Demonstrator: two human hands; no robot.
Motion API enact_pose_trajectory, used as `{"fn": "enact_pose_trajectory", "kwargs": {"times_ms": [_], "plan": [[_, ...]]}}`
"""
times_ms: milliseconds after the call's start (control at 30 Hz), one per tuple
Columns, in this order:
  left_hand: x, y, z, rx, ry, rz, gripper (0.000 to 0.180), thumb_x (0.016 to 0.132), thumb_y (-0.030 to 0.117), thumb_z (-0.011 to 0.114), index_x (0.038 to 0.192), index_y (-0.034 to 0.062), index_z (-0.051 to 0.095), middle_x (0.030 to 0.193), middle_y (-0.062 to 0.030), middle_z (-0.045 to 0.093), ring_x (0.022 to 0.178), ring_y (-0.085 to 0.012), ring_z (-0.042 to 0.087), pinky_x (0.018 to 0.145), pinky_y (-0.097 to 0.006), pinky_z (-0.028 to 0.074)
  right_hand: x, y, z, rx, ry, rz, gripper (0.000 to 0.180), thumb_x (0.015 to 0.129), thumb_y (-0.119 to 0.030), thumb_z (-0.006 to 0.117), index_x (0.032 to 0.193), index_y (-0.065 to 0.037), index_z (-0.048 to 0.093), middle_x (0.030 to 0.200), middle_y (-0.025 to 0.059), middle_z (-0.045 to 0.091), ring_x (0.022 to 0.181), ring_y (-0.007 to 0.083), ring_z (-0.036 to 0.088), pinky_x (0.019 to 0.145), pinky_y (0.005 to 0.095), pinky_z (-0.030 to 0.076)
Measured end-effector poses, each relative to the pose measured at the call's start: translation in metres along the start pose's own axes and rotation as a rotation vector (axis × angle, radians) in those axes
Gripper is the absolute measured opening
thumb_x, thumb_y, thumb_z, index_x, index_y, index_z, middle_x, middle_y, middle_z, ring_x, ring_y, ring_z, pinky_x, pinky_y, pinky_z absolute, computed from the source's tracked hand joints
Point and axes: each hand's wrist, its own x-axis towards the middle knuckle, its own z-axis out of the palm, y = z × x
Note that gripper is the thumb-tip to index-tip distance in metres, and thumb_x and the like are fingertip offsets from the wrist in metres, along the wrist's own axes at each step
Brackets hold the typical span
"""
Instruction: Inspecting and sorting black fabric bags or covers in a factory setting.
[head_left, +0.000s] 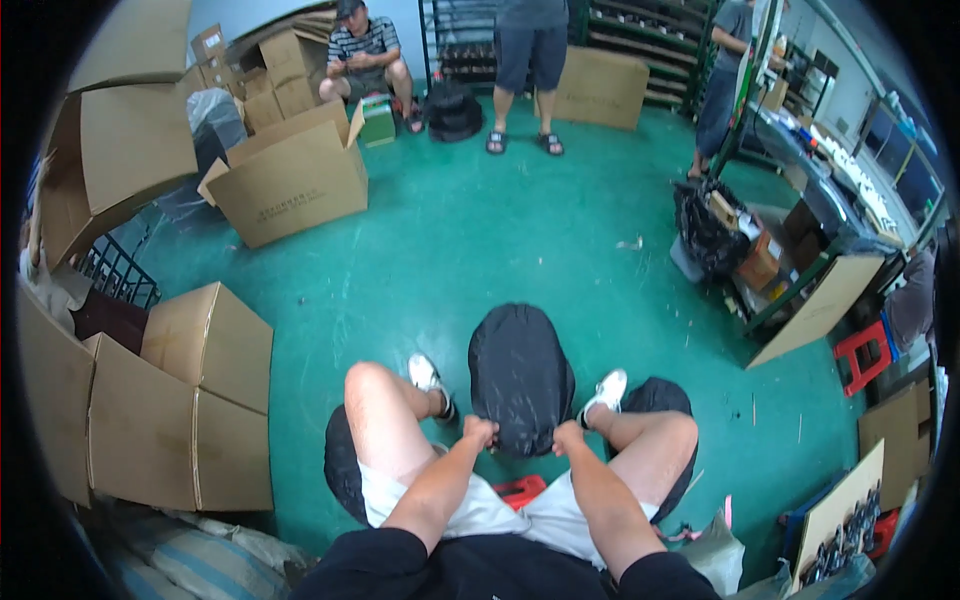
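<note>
2 sides of a black cloth bundle (518,370) are pinched at its near end by the curled left hand (481,432) and right hand (568,437); between the legs (388,425) it is placed, apparently so that it is steadied evenly.

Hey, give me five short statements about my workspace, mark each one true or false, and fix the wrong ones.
1. A black, rounded, fabric-covered bundle sits between two white shoes. True.
2. Only one hand touches the bundle. False: the bare left hand and the bare right hand both grip its near end.
3. The smooth floor is green. True.
4. Every cardboard box is closed. False: a large brown cardboard box, ahead on the left, has its flaps open.
5. A red plastic stool stands on the right. True.
</note>
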Motion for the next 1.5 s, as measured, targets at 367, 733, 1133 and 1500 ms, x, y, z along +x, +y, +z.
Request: {"fn": "enact_pose_trajectory", "kwargs": {"times_ms": [367,733,1133,1500], "plan": [[-0.004,0.000,-0.004,0.250,0.037,-0.063,0.015,0.081,0.009,0.074,0.083,-0.0051,0.069,0.075,-0.0114,0.070,0.060,-0.0184,0.067,0.049,-0.031,0.052,-0.046,-0.047,-0.074,-0.300,0.017,-0.270,0.036,0.082,-0.033,0.066,0.078,0.003,0.069,0.075,0.0127,0.071,0.065,0.0254,0.070,0.062,0.0392,0.057],[0.026,-0.014,-0.021,0.383,0.149,-0.057,0.096,0.074,0.018,0.069,0.144,-0.0097,0.010,0.107,-0.0231,0.066,0.093,-0.0314,0.068,0.083,-0.040,0.053,-0.022,-0.022,-0.247,-0.560,0.502,-0.314,0.047,0.081,-0.046,0.066,0.099,-0.002,0.070,0.111,0.0203,0.067,0.104,0.0321,0.064,0.088,0.0426,0.052],[-0.097,0.055,-0.025,-0.118,-0.294,0.659,0.036,0.086,0.019,0.071,0.112,0.0018,0.053,0.105,-0.0098,0.061,0.095,-0.0156,0.060,0.081,-0.029,0.049,-0.052,-0.029,-0.232,-0.574,-0.109,0.040,0.061,0.082,-0.054,0.064,0.127,-0.014,0.061,0.134,0.0105,0.056,0.123,0.0278,0.053,0.102,0.0386,0.042],[-0.352,0.037,-0.111,0.430,-1.446,0.670,0.035,0.091,0.020,0.062,0.120,0.0006,0.058,0.110,-0.0106,0.064,0.104,-0.0206,0.058,0.093,-0.035,0.044,-0.060,-0.031,-0.233,-0.460,-0.215,0.096,0.066,0.081,-0.058,0.063,0.132,-0.016,0.057,0.140,0.0073,0.051,0.129,0.0266,0.047,0.106,0.0393,0.037]]}}
